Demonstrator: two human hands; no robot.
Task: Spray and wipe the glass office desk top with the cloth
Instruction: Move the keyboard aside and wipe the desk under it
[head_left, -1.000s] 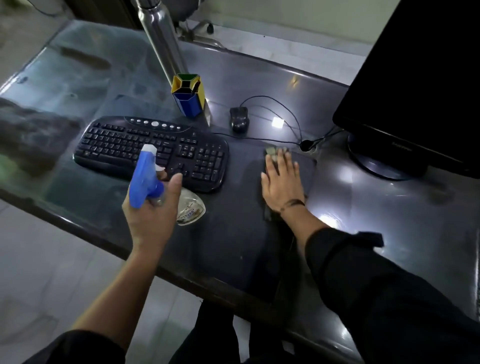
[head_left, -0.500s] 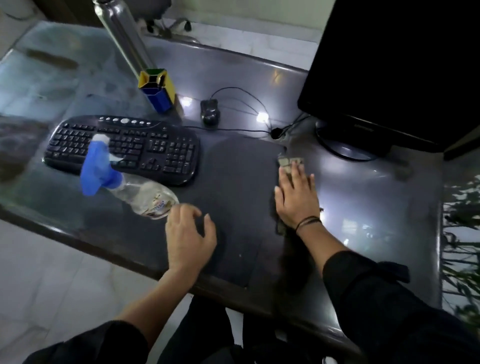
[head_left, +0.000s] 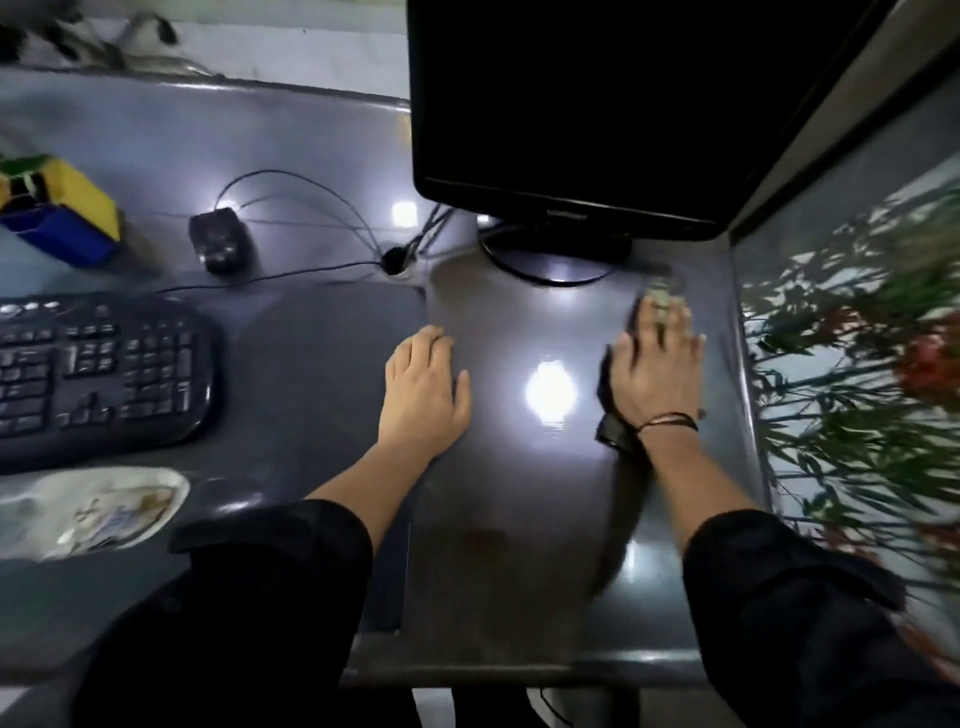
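Note:
The dark glass desk top (head_left: 519, 519) fills the view. My right hand (head_left: 657, 369) lies flat near the desk's right edge and presses a dark cloth (head_left: 615, 436) onto the glass; the cloth shows beside the wrist and past the fingertips. My left hand (head_left: 423, 389) rests palm down on the glass with nothing in it, at the right edge of the mouse pad (head_left: 332, 364). The clear spray bottle (head_left: 98, 512) lies on its side at the front left, its head out of frame.
A black keyboard (head_left: 98, 374) sits left, a black mouse (head_left: 218, 239) and cables behind it, a blue and yellow pen holder (head_left: 67, 213) at far left. A black monitor (head_left: 571, 114) stands at the back. A glass wall with plants (head_left: 857, 364) borders the right.
My left hand set the spray bottle down on the desk and moved right onto the glass. My right hand slid the cloth right, toward the desk's right edge. The view turned right.

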